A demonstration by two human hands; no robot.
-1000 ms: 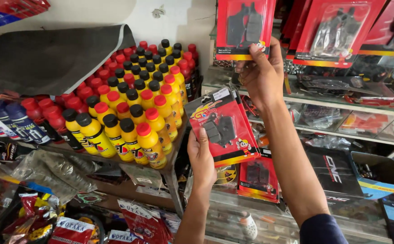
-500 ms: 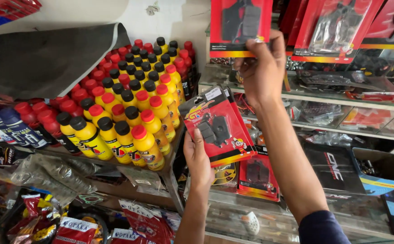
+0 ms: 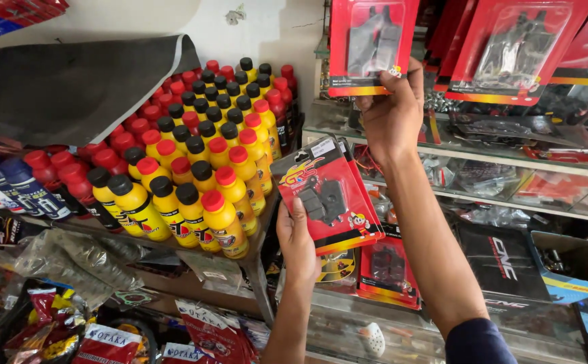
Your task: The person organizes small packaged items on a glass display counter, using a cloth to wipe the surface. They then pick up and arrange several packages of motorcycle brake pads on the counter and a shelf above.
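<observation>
The left hand (image 3: 298, 239) has its grip closed on the lower edge of a small stack of red blister cards holding dark brake pads (image 3: 326, 195), now carried a little nearer the sloping shelf of yellow squeeze bottles with red and black caps (image 3: 193, 168) than a second ago. Above it, the right hand (image 3: 391, 114) pinches the bottom edge of a matching red blister card (image 3: 371, 44) hanging before the glass shelf (image 3: 482, 158), a hold unchanged across the last second.
</observation>
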